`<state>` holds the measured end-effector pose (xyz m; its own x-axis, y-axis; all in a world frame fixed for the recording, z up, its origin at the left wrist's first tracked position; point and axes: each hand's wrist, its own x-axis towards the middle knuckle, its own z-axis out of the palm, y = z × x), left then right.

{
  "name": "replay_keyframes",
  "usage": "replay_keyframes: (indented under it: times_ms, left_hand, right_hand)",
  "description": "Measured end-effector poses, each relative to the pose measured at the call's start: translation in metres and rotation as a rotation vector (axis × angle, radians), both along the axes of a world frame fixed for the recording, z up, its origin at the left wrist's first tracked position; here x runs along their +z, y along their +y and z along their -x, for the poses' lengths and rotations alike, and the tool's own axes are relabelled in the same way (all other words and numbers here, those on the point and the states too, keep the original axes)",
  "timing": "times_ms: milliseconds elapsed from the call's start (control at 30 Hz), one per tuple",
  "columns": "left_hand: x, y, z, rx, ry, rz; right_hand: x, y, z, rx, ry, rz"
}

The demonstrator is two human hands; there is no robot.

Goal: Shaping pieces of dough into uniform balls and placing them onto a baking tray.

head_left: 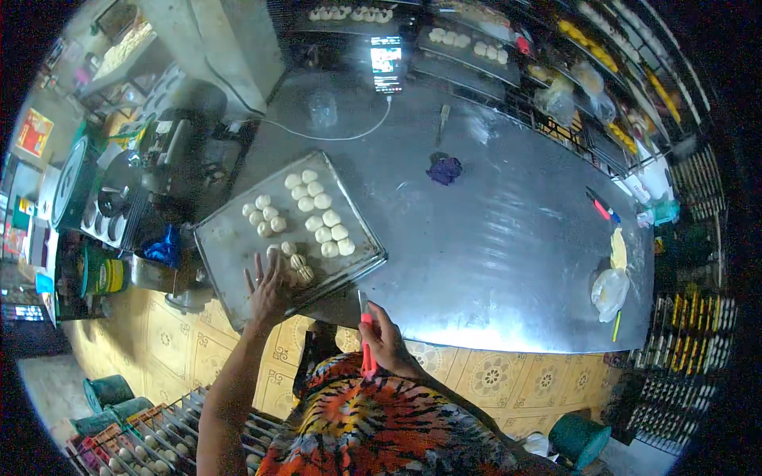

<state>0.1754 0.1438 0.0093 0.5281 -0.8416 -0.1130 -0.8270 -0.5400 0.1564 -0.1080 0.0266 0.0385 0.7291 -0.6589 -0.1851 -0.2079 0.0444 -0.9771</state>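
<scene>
On the metal baking tray (226, 226) lie several clusters of small pale dough balls (329, 232). In the cluster nearest me, some dough balls (300, 266) bear dark lines like cuts across their tops. My left hand (270, 292) is over the tray's near part, fingers spread, beside that cluster; whether a fingertip touches the dough I cannot tell. Just off the tray's near right corner, my right hand (382, 337) is closed round a red-handled cutter knife (367, 317), its blade pointing away from me.
The tray rests on a grey metal table (492, 238). On it also are a purple lump (444, 170), a spatula (444, 119), a lit phone (386, 67) with a white cable, and a plastic bag (609, 295). Racks of dough trays (159, 444) stand behind me and around the room.
</scene>
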Motion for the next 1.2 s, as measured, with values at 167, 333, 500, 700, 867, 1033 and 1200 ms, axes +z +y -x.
replay_keyframes:
  times_ms: [167,333,500,700,867,1033,1200]
  left_hand:
    - [-0.002,0.002,-0.009,0.019,0.032,0.004]
    - [-0.005,0.005,-0.013,0.084,0.084,0.101]
    - [-0.002,0.014,-0.027,0.225,0.295,0.151]
    - [-0.004,0.019,-0.034,0.137,0.257,0.409]
    - [-0.014,0.019,-0.034,0.202,0.281,0.343]
    - [-0.019,0.017,-0.036,0.269,0.263,0.436]
    - [-0.020,0.018,-0.031,0.311,0.320,0.511]
  right_hand:
    - [0.006,-0.012,-0.026,0.027,-0.034,0.085]
    - [0.003,-0.024,-0.073,0.160,0.061,0.040]
    - [-0.007,-0.016,-0.141,0.288,-0.049,0.294]
    - [-0.047,-0.006,-0.222,0.302,0.103,0.749]
    - [-0.037,-0.004,-0.248,0.527,0.312,1.050]
    - [0.025,0.016,-0.187,0.825,0.823,0.872]
    - [0.004,0.008,-0.248,0.524,0.357,0.885]
